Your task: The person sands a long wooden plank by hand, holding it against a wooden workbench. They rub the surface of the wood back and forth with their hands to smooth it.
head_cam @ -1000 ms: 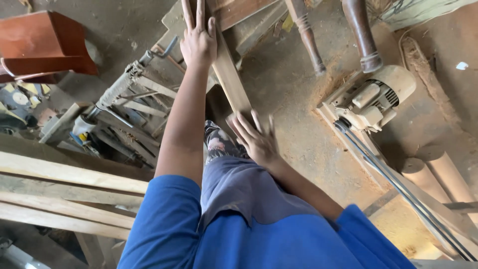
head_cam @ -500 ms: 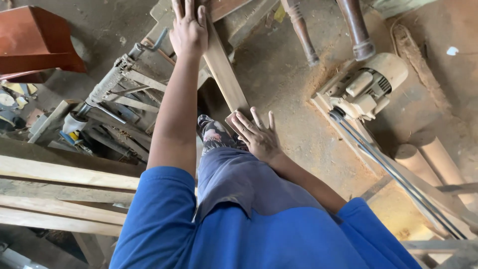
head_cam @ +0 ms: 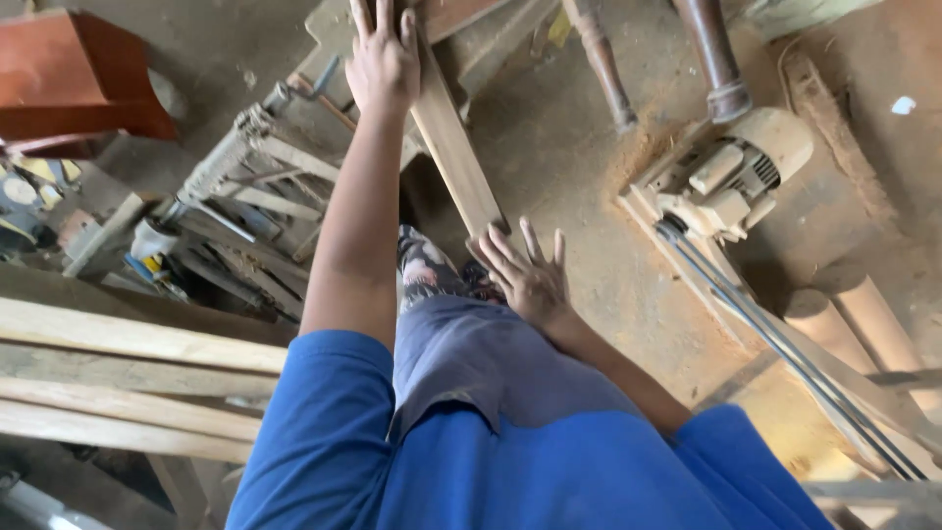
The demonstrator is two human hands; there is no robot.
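A narrow wooden plank [head_cam: 453, 147] runs from the machine bed at the top down toward my body. My left hand [head_cam: 383, 59] lies flat on the plank's far part, fingers stretched out. My right hand [head_cam: 530, 275] presses its palm against the plank's near end, fingers spread. I wear a blue shirt, and both arms reach forward. The plank rests on a dusty woodworking machine [head_cam: 265, 167] to the left.
An electric motor [head_cam: 731, 177] with a drive belt [head_cam: 785, 344] sits on the sawdust floor at right. Two turned wooden legs [head_cam: 711, 59] stand at the top. Stacked planks [head_cam: 128, 383] lie at left, a red-brown wooden piece [head_cam: 78, 88] at upper left.
The plank's near end and my right hand have shifted slightly right and down in view. My left hand stays flat on the plank's far part.
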